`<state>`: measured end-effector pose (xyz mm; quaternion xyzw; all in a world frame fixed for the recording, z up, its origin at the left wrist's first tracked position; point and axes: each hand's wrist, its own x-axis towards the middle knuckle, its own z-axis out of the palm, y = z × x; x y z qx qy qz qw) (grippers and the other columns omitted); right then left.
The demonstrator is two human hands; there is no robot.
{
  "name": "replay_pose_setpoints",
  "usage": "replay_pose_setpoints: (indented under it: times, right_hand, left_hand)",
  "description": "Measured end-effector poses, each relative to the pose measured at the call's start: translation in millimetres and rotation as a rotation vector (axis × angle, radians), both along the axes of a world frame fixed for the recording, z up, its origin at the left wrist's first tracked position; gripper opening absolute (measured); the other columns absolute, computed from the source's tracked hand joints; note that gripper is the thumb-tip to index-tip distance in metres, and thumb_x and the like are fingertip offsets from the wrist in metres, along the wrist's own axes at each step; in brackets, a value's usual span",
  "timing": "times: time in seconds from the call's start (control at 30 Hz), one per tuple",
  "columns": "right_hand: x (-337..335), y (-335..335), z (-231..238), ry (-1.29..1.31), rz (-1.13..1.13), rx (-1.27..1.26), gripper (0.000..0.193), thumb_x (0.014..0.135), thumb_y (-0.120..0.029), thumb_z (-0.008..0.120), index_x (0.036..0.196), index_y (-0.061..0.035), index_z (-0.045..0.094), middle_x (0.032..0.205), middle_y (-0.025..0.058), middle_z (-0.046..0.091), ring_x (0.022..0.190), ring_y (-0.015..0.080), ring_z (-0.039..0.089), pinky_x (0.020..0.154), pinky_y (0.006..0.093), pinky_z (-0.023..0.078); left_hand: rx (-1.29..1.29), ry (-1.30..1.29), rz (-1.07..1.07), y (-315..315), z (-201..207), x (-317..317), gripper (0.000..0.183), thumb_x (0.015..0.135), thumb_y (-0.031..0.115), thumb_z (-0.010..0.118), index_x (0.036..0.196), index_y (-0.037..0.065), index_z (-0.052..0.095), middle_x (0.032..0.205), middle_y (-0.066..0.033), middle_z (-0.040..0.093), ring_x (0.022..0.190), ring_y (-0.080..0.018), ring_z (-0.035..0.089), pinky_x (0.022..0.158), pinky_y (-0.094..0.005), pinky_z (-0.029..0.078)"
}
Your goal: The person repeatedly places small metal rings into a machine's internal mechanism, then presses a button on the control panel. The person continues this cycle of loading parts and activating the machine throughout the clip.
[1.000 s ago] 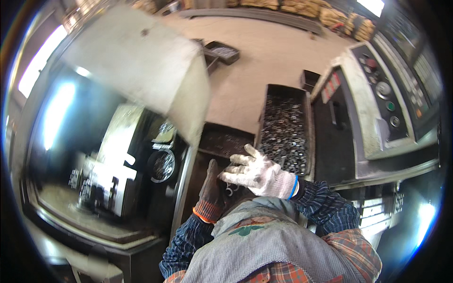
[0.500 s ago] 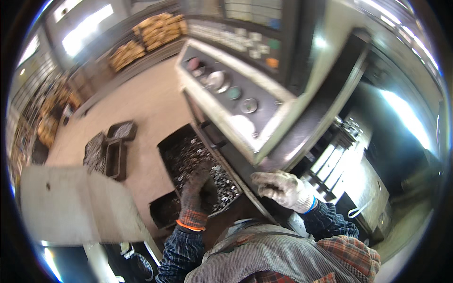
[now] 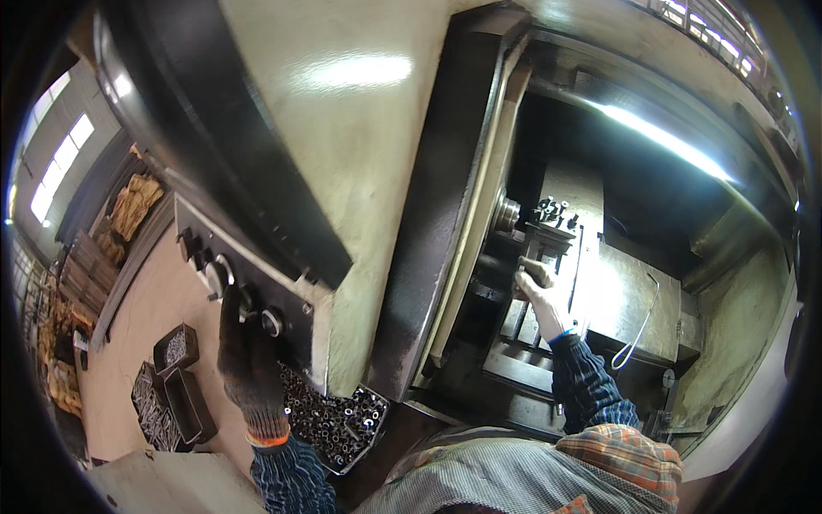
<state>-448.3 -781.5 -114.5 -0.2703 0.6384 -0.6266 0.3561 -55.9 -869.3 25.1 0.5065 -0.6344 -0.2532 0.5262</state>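
My left hand (image 3: 247, 368), in a dark grey glove with an orange cuff, reaches up to the black control panel (image 3: 295, 330). Its fingers are stretched toward the knobs and buttons and partly blend into the dark panel. In a pale glove, my right hand (image 3: 541, 300) is inside the machine, below the tool holder (image 3: 552, 236) and to the right of the round metal spindle end (image 3: 508, 214). Its fingers are bent together with the thumb; whatever they hold is too small to make out. Beneath the panel lies a tray of small metal rings (image 3: 338, 424).
The machine's door frame (image 3: 449, 197) stands between my arms. A pale loop of cord or hose (image 3: 629, 351) hangs by the metal block on the right. On the floor at left are dark bins (image 3: 188, 407) with metal pieces. Wrapped bundles (image 3: 135, 206) lie farther back.
My left hand has left the tray of metal parts and risen to the control panel. My right hand has gone from beside the door frame into the machine. The view has swung right.
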Motion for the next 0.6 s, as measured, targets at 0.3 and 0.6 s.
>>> replay_pose_setpoints:
  times: [0.3,0.6]
  right_hand:
    - [-56.9,-78.2,-57.9,-0.210,-0.357,-0.145,0.038,0.102,-0.030,0.058,0.130,-0.0063,0.054,0.109,0.0030,0.061,0.091,0.0136,0.062,0.073,0.0301,0.057]
    - [-91.0,-120.7,-75.7,-0.450,-0.398,-0.184,0.050,0.102,-0.038,0.053,0.137,-0.0033,0.042,0.129,0.0174,0.051,0.117,0.0349,0.057,0.092,0.0513,0.054]
  left_hand:
    - [-0.073,-0.132,0.111,-0.5,-34.7,13.5,0.041,0.099,0.003,0.047,0.139,-0.003,0.052,0.131,-0.0124,0.063,0.113,-0.0181,0.062,0.097,-0.0281,0.048]
    - [-0.009,0.233,-0.106,-13.4,-40.7,21.2,0.042,0.102,0.007,0.044,0.140,-0.009,0.047,0.138,-0.0185,0.055,0.121,-0.0234,0.058,0.102,-0.0322,0.047]
